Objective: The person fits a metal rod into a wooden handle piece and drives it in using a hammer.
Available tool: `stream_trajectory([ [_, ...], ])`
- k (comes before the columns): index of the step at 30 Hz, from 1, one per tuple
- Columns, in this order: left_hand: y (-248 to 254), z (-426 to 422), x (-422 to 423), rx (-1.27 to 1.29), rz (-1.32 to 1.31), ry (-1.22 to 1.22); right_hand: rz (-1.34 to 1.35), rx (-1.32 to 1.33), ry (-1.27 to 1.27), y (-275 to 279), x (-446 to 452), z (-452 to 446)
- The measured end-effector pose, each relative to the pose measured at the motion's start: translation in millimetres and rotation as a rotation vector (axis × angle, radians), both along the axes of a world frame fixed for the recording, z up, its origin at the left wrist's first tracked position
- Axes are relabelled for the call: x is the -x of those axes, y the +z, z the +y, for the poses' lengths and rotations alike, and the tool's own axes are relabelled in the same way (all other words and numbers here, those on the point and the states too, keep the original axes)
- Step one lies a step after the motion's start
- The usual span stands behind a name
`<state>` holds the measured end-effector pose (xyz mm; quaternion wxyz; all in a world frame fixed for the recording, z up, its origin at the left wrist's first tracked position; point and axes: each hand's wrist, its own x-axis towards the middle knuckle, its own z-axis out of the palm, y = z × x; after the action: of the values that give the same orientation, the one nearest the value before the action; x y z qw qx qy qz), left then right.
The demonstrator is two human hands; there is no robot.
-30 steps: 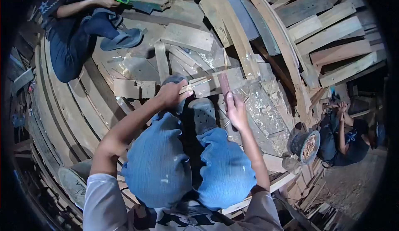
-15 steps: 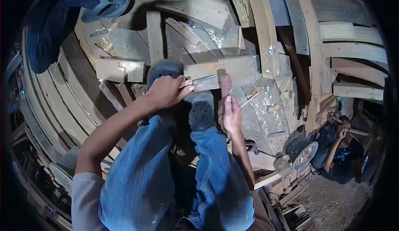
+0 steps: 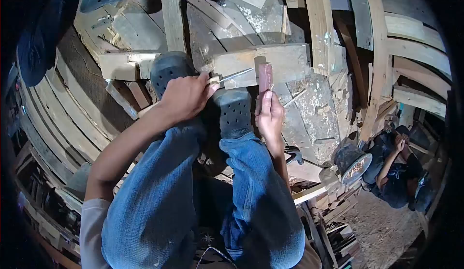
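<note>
Our left hand (image 3: 187, 96) grips the knife (image 3: 234, 74), now slightly farther from the reddish block (image 3: 265, 77) our right hand (image 3: 269, 116) clasps, so nothing is being cut

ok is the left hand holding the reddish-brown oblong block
No, the right hand grips that block, while the left hand holds a slender pale-handled metal tool.

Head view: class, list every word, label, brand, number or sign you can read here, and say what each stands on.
There is no text that can be read for certain.
Right shoe: marked near the ankle, perhaps with letters, too small to read.
Dark shirt at the far right: pale marks, too blurred to tell whether they are letters.
</note>
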<state>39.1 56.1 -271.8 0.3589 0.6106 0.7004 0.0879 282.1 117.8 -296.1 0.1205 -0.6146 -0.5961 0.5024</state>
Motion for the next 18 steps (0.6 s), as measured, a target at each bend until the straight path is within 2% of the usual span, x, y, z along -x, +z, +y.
stream_trajectory([
  [2, -1.2, -5.2, 2.7, -0.031, -0.025, -0.005, -0.055, -0.104, 0.061, -2.4, -0.5, -1.5],
  [7, -5.0, -12.7, 7.2, -0.067, 0.016, 0.017, 0.016, -0.126, 0.059, -8.9, -2.1, -3.9],
  [13, -8.0, -15.3, 10.8, -0.055, 0.026, 0.014, -0.055, -0.189, 0.140, -6.0, 2.2, -3.1],
  [14, -10.2, -15.3, 11.8, -0.068, 0.008, 0.007, -0.084, -0.112, 0.135, -2.2, 4.4, -1.8],
  [18, -14.3, -17.2, 7.6, -0.127, 0.018, 0.013, -0.147, -0.111, 0.152, 8.2, 13.7, 1.0],
])
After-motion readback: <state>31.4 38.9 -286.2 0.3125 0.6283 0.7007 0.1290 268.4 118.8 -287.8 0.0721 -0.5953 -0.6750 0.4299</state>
